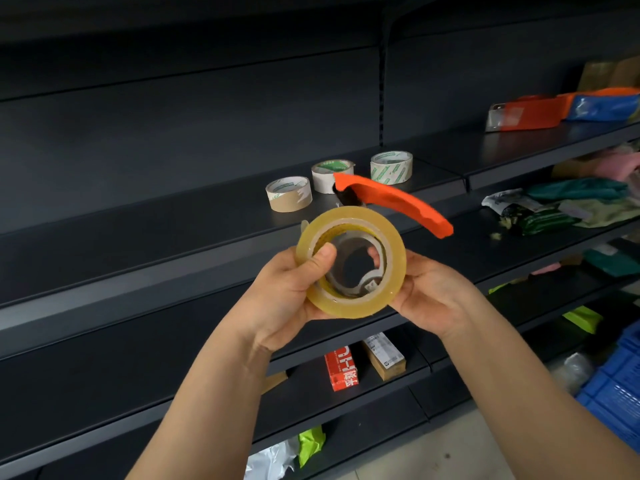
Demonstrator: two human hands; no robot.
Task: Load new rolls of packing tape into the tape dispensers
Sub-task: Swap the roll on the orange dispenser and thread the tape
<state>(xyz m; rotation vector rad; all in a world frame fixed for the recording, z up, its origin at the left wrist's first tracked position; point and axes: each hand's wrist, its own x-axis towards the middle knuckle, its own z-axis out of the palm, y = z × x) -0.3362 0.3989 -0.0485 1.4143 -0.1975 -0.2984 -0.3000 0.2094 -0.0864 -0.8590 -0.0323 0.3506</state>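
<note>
Dark metal shelf [173, 237], several tiers. Three cardboard-cored rolls [289, 194] stand on the middle tier, well behind the work. Packets and boxes lie on tiers to the right and below.

Clear tape roll [346, 308] is held in mid-air in front of the shelf, over the hub of the orange-handled tape dispenser [398, 202].

Risks, as I judge them: the roll seats crooked on the hub if pushed unevenly. It may go on the wrong way round, so the tape feeds sticky side out. The cutter end is hidden, so fingers may catch the blade.

Left hand [280, 299] clasps the roll's rim, thumb hooked inside the core. Right hand [429, 296] wraps behind the roll. Only one fingertip [374, 254] shows through the core; it seems to grasp the dispenser frame.
</note>
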